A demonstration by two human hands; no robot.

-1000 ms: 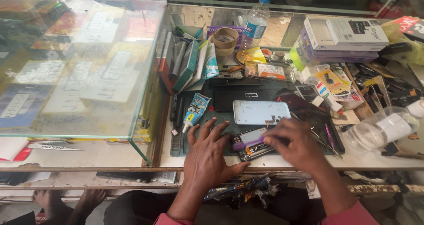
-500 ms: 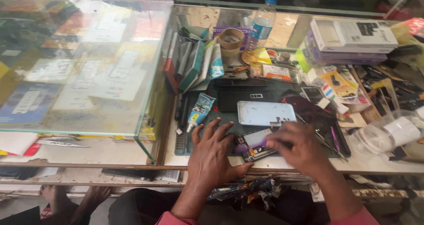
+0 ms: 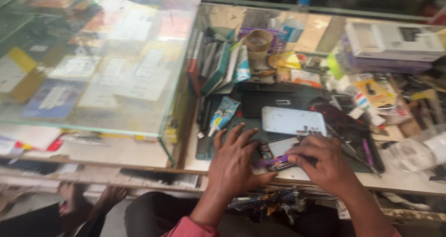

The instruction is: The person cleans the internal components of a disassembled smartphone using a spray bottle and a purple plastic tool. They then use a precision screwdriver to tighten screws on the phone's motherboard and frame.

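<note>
Head view: the table (image 3: pixel 409 183) is crowded almost to its front edge, and the only bare strip of it runs along the near right, in front of the dark work mat (image 3: pixel 357 139). On the left a glass display case (image 3: pixel 93 69) fills the table up to its corner post, leaving a narrow lane between its side pane and the mat.

The left hand (image 3: pixel 234 165) lies flat, fingers spread and released, pressing on the near left of the opened phone (image 3: pixel 276 153), which sits at the mat's front edge. The right hand (image 3: pixel 325 162) is curled over the phone's right side, its fingers pinched on a thin purple tool (image 3: pixel 272 161) laid across the phone. Just behind the phone, touching or nearly so, lies a pale rectangular back cover (image 3: pixel 292 121).

A small blue and white tube (image 3: pixel 223 114) lies tilted left of the mat. At the back right, flat white and purple boxes (image 3: pixel 395 44) are stacked. Yellow and orange packets (image 3: pixel 297 67) lie mid-table, behind the mat.

A brown paper cup (image 3: pixel 258 42) stands upright at the back; its contents cannot be made out. A clear plastic container (image 3: pixel 411 153) sits at the right edge, blurred. Under the case's glass, flat coloured cards lie in rows.
</note>
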